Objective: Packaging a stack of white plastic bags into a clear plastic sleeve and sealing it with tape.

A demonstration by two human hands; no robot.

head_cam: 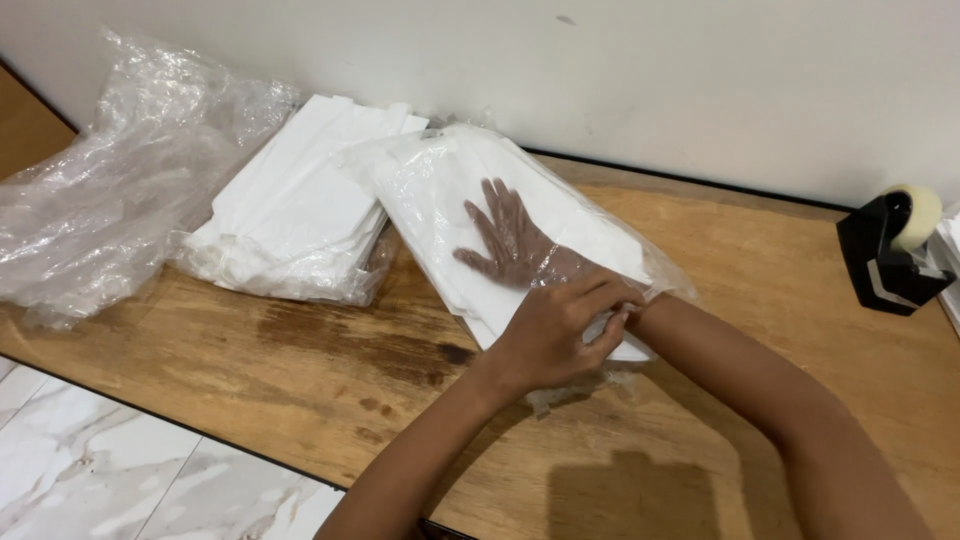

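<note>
Fingers of the left hand [555, 335] pinch the clear bag's [440, 175] open edge. Beyond that pinch, the right hand [510, 240] lies flat and spread inside the bag on white folded paper [590, 225].

A warm honey-brown wooden table [700, 440] with darker brown stains and streaky grain fills most of the view. On it, a clear, glossy plastic bag [560, 215] holds plain white folded sheets. The right hand [510, 240] shows through that clear film, its colour slightly dulled and greyed. The left hand [560, 330] lies just in front of the bag. To the left of the bag is a stack of white folded sheets [300, 200], and further left a crumpled transparent plastic wrap [110, 190] with whitish glints. Far right of the bag stands a black tape dispenser [885, 260] with a pale cream roll. Behind is an off-white wall [650, 70]; below the table, white marble-patterned floor tiles [110, 470] with grey veins.
</note>
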